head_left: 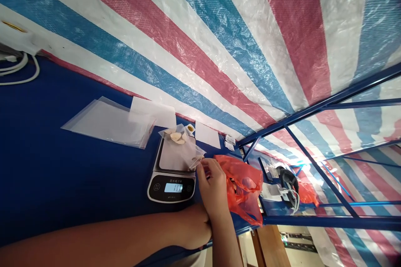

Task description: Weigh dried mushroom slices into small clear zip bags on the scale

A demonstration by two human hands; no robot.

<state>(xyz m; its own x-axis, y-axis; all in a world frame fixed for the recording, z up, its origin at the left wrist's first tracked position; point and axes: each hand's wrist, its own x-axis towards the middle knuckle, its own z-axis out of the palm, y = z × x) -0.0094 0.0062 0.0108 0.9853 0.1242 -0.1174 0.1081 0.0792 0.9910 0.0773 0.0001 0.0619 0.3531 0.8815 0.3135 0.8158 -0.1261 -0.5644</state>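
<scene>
Clear plastic bag (183, 150) lies on the pan of a digital kitchen scale (171, 190), with pale, flat, curved pieces (176, 137) inside; their kind cannot be told from this view. Scale display lit, digits too small to read with confidence. Step observed: bag on scale, corner being handled. Right hand (213, 187) at the near corner of the bag, fingers (205, 166) curled narrow and touching or almost touching it; firm grip cannot be confirmed. Left hand (196, 225) lies beside the right wrist, curled, with fingers out of sight; holds nothing visible, but cannot tell how far open. Red plastic bag (244, 190) just beside right hand, crumpled, with unclear contents. Scale stands on blue surface (78, 175). Also on it: stack of clear plastic sleeves (108, 123), white paper sheet (152, 111), second white sheet (206, 134), small white labels (229, 142). Striped blue, red and white tarpaulin (188, 50) backs the surface; blue metal frame (322, 167) at right.
</scene>
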